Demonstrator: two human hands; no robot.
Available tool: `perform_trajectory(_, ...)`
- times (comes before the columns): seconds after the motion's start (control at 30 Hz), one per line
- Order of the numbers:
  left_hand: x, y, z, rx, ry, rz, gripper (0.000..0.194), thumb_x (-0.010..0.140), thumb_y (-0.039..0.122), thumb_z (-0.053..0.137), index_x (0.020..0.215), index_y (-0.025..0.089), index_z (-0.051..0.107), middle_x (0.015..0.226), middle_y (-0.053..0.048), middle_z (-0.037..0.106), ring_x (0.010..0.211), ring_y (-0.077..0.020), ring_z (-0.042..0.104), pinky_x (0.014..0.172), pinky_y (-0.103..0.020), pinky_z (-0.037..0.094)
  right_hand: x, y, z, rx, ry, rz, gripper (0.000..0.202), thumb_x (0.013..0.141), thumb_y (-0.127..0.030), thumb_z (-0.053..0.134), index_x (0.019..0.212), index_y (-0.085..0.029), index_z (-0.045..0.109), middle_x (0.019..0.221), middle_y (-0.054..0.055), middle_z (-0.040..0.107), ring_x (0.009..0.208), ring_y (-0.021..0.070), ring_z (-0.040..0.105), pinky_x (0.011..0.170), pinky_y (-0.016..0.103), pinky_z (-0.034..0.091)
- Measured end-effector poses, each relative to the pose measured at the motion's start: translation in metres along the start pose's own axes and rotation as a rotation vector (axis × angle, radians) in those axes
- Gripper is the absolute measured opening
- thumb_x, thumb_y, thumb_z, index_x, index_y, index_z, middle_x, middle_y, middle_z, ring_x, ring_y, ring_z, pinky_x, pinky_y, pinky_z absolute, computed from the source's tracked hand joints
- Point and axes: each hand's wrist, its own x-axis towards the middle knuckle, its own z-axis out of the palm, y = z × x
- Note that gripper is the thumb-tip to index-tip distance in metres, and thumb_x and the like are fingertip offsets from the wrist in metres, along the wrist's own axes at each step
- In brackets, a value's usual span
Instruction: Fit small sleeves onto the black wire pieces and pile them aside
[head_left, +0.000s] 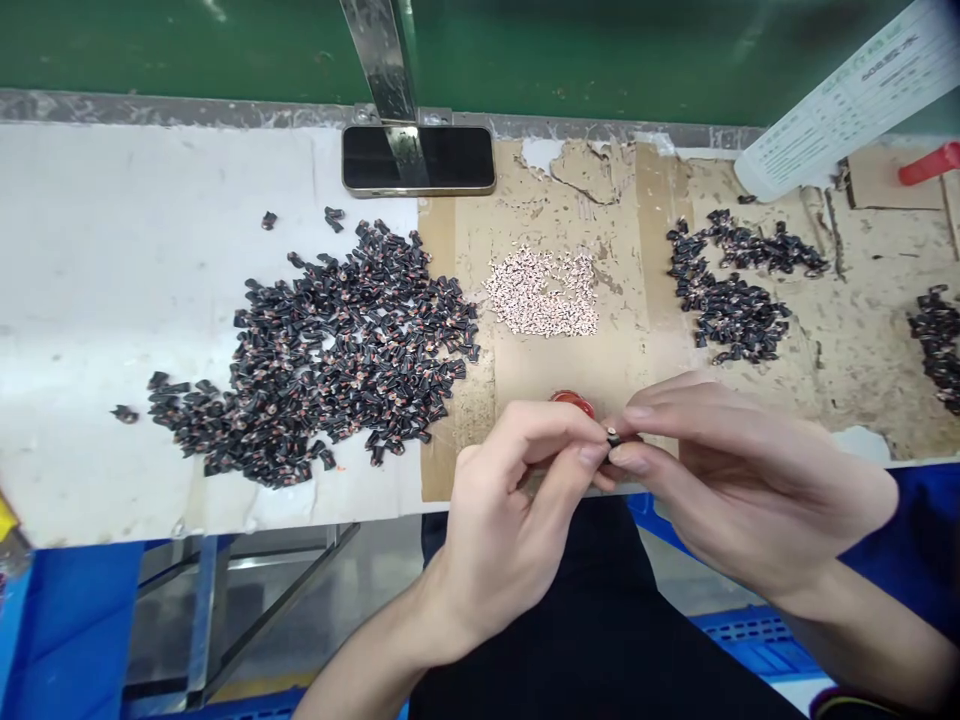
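Near the table's front edge, my left hand (517, 520) and my right hand (750, 480) meet at the fingertips. Between them they pinch a small black part (613, 438) with a pale, round end facing up. Fingers hide most of it. Just behind my left hand, a red, round-rimmed thing (572, 402) is partly covered. Farther back lies a patch of tiny pinkish pieces (525, 300) on the cardboard (570, 365). A wide heap of similar small black parts with coppery spots (352, 350) spreads to the left.
Smaller clusters of black parts (739, 310) lie on the right. A phone (418, 160) rests at the back beside a metal post (382, 60). A white bottle with green print (840, 105) leans at the back right, near a red tip (930, 163). Blue bins (75, 630) stand below.
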Motion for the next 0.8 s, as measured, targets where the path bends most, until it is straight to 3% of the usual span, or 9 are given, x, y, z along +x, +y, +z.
perform_trajectory(0.23, 0.0, -0.002, -0.006, 0.282, -0.053, 0.264, 0.031, 0.1, 0.001, 0.06, 0.119, 0.025, 0.066, 0.101, 0.0, 0.074, 0.086, -0.0088, 0.076, 0.083, -0.015, 0.062, 0.0, -0.001, -0.001, 0.023, -0.007, 0.012, 0.046, 0.076, -0.008, 0.09, 0.117, -0.026, 0.08, 0.089, 0.001, 0.083, 0.073, 0.0197, 0.077, 0.066, 0.036, 0.065)
perform_trajectory(0.43, 0.002, -0.002, -0.007, 0.294, -0.086, 0.325, 0.035, 0.099, 0.001, 0.058, 0.123, 0.025, 0.065, 0.101, -0.002, 0.078, 0.084, -0.0127, 0.076, 0.077, -0.021, 0.063, 0.003, -0.006, -0.008, 0.026, -0.089, -0.007, 0.041, 0.079, -0.003, 0.086, 0.114, -0.022, 0.08, 0.093, 0.001, 0.083, 0.078, 0.0162, 0.078, 0.078, 0.03, 0.067)
perform_trajectory(0.63, 0.004, 0.002, -0.009, 0.289, -0.177, 0.395, 0.039, 0.094, -0.003, 0.058, 0.124, 0.022, 0.063, 0.106, -0.006, 0.08, 0.091, -0.0172, 0.078, 0.079, -0.026, 0.065, 0.001, -0.013, -0.017, -0.049, -0.137, -0.02, 0.041, 0.083, -0.011, 0.086, 0.119, -0.027, 0.078, 0.095, 0.0, 0.083, 0.075, 0.0181, 0.077, 0.071, 0.035, 0.069)
perform_trajectory(0.8, 0.001, 0.006, -0.008, 0.311, -0.157, 0.403, 0.04, 0.092, -0.004, 0.061, 0.124, 0.021, 0.062, 0.106, -0.008, 0.08, 0.09, -0.0195, 0.079, 0.075, -0.028, 0.067, 0.005, -0.019, -0.015, -0.062, -0.106, -0.01, 0.028, 0.085, -0.015, 0.086, 0.109, -0.026, 0.079, 0.094, -0.002, 0.084, 0.076, 0.0161, 0.078, 0.072, 0.03, 0.07)
